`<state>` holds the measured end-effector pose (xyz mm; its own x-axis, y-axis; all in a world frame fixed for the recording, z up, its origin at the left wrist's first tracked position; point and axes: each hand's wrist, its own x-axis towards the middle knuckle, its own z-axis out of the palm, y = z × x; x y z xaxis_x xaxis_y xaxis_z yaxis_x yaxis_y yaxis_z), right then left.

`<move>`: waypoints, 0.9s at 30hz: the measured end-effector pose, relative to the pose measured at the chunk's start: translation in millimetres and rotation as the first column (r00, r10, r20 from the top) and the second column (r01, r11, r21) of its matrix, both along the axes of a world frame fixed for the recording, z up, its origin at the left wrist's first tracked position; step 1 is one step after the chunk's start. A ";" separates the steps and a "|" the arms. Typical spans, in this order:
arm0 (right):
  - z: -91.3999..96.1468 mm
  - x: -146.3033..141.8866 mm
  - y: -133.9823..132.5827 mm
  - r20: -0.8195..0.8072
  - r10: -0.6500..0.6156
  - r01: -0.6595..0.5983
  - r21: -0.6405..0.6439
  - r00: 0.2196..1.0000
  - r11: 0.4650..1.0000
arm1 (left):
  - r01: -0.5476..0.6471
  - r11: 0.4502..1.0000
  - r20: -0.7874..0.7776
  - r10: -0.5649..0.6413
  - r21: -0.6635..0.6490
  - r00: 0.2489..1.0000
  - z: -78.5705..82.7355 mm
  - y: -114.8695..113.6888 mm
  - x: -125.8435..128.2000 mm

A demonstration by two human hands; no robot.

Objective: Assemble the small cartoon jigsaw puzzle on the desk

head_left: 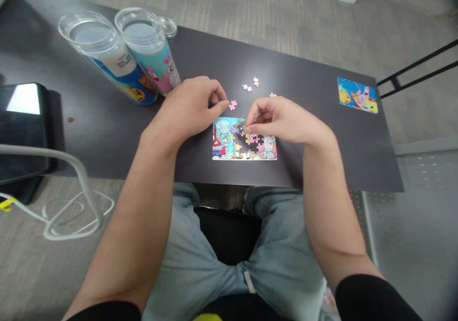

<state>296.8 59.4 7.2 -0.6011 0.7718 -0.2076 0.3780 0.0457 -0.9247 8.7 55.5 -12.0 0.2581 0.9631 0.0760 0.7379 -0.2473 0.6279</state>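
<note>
A partly assembled cartoon jigsaw puzzle (222, 142) lies flat on the dark table, with a gap in its middle and right part. Over its upper right side, my right hand (277, 118) pinches a small puzzle piece (244, 127) between thumb and fingertips. My left hand (195, 105) rests at the puzzle's upper left, fingers loosely curled and thumb apart from them, seemingly holding nothing. Just beyond the left thumb tip sits a loose pink puzzle piece (233, 105). Farther back are more loose pieces (255, 81), one partly hidden behind my right hand.
Two clear-topped cylinders (123, 70) with cartoon prints stand at the left, a round clear lid (168, 26) behind them. A cartoon picture card (358, 95) lies at the right. On the far left are a black device (21, 135) and a white cable (84, 178).
</note>
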 end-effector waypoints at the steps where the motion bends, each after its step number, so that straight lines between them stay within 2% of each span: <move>1: 0.4 -1.2 -0.9 0.006 0.010 -0.010 -0.009 1.000 1.000 | 0.002 1.000 -0.001 -0.002 -0.002 1.000 0.1 0.1 -0.3; 10: 11.1 -5.2 -2.8 0.136 0.077 -0.077 -0.006 0.988 0.997 | 0.003 0.999 0.045 -0.001 -0.039 0.999 5.1 -1.4 -1.5; 17: 6.8 -7.9 -4.0 0.209 0.015 -0.029 0.065 0.978 0.997 | -0.006 0.999 0.028 0.008 -0.048 1.000 6.5 -3.7 -1.1; 22: 11.6 -6.3 -3.0 0.236 -0.010 -0.013 0.096 0.972 0.995 | 0.030 0.999 -0.015 -0.030 -0.031 0.999 6.2 -3.6 -1.0; 27: 9.4 -3.4 0.6 0.252 0.005 -0.034 0.110 0.968 0.993 | 0.037 0.999 -0.029 -0.038 -0.033 0.999 8.5 -3.8 0.4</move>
<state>293.5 59.9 16.6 -0.5555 0.7878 -0.2661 0.5957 0.1537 -0.7884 9.1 51.7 -3.5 0.2956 0.9546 0.0365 0.7470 -0.2547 0.6141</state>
